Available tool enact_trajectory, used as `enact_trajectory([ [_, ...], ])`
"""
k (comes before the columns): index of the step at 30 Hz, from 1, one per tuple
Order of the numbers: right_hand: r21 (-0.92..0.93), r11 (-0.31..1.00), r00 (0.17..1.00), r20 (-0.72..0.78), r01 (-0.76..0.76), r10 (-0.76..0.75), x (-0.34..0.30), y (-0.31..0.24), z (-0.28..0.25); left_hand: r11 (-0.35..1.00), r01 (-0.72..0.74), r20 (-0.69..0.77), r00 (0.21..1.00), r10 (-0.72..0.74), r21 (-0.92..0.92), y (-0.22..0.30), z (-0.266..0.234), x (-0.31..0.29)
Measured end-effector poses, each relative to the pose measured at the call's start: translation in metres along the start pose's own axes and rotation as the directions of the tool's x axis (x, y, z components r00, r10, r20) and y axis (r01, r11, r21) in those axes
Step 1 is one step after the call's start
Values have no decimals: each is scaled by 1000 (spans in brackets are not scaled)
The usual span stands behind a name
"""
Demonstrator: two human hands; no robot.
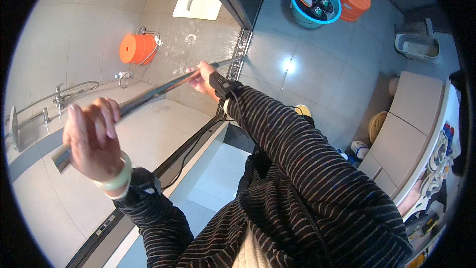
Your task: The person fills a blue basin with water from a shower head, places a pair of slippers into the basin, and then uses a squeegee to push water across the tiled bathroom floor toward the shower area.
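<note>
A long metal pole (156, 93) runs slantwise across the view in front of me, with one end near the dark door track (241, 44). What is fitted to that far end, if anything, I cannot make out. My right hand (202, 77) is closed round the pole partway along. Higher up on it, my left hand (94, 139), with a pale green bangle (116, 176) at the wrist, wraps over the near part, its fingers slightly blurred. A dark device is strapped to each wrist.
On the left, an orange stool (138, 48) stands beside a shower hose, with a tap (58, 97) near the pale ledge. Across the threshold are a blue basin (302, 16) holding dark items, another orange stool (353, 0), a grey bin (418, 47) and a shoe cabinet (414, 101).
</note>
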State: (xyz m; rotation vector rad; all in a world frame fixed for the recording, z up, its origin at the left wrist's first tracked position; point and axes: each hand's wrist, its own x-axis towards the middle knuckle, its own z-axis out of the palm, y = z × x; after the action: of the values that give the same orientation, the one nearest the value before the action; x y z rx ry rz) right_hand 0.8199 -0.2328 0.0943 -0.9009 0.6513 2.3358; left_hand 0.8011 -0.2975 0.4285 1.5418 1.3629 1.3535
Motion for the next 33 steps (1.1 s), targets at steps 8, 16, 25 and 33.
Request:
enact_trajectory([
  [8, -81, 997, 988, -150, 17, -29, -108, -63, -68, 996, -40, 252, 966, 58, -78, 39, 81, -45],
  [16, -230, 931, 838, -413, 284, -357, -180, -195, -157, 862, 93, 128, 991, -33, -498, -37, 155, -60],
  [25, -528, 847, 737, -547, 65, -397, -115, -298, -249, 852, 250, 32, 964, -265, -460, -119, 226, -86],
  [33, -893, 170, 907, 395, 417, -148, 54, -169, -279, 923, 180, -233, 935, -268, -341, -72, 94, -93],
])
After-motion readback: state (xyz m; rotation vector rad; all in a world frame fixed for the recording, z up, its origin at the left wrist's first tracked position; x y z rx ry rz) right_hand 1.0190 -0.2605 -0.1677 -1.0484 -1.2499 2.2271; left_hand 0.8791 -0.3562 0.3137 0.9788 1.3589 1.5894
